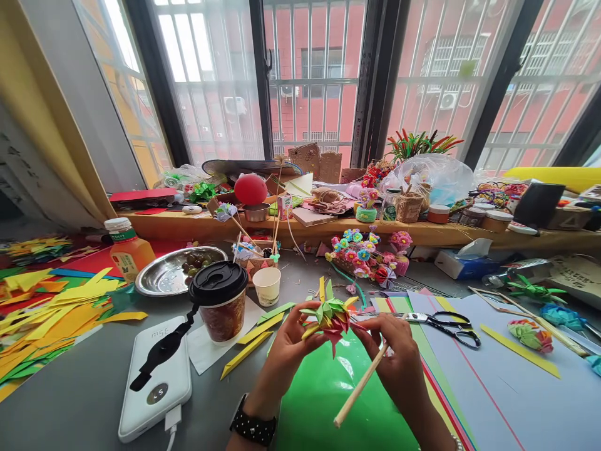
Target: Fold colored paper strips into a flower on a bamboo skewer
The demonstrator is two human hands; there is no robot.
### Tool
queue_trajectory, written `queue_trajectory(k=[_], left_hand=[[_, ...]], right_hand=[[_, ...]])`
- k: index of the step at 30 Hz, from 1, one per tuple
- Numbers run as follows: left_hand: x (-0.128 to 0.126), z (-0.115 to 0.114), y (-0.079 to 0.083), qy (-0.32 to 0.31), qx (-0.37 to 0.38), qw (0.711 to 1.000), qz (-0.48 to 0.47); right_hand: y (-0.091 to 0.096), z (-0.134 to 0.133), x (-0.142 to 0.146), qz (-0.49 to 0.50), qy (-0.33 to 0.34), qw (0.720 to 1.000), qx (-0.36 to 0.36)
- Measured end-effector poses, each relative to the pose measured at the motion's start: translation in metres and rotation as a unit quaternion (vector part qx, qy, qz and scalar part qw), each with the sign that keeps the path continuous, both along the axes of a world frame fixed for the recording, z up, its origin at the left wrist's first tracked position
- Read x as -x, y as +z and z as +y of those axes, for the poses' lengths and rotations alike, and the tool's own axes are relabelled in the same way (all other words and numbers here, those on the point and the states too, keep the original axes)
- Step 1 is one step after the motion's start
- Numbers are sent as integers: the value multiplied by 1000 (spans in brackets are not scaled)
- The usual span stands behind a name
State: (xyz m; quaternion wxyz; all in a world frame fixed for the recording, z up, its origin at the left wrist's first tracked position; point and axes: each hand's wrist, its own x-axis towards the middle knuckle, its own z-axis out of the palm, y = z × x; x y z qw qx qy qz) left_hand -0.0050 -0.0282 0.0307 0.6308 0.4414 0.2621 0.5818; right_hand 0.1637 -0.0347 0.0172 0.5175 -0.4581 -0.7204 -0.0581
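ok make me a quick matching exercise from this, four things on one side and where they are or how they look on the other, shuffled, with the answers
Things
1. green and red paper flower
2. wooden stick
3. scissors
4. brown cup

Place or state
a. lying on sheets of paper
b. held in the right hand
c. topped with a black lid
d. held in the left hand

Pairs: 1-d, 2-b, 3-a, 4-c
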Motion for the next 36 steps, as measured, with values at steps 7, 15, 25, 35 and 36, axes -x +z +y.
queue_trajectory(k=[7,15,25,35,36], left_hand=[[0,8,-4,80,50,995,41],[3,13,-14,170,4,957,236],[-7,6,-17,272,-73,917,282],[-18,-7,-22,240,-320,832,385],[-19,-7,-23,240,-319,832,385]], right_hand=[[-5,3,-1,-55,0,998,-38],[-9,1,5,-69,11,997,-18],[-12,2,4,-69,-49,996,-27],[-9,-1,12,-63,-110,992,-27],[-9,-1,13,-65,-110,991,-29]])
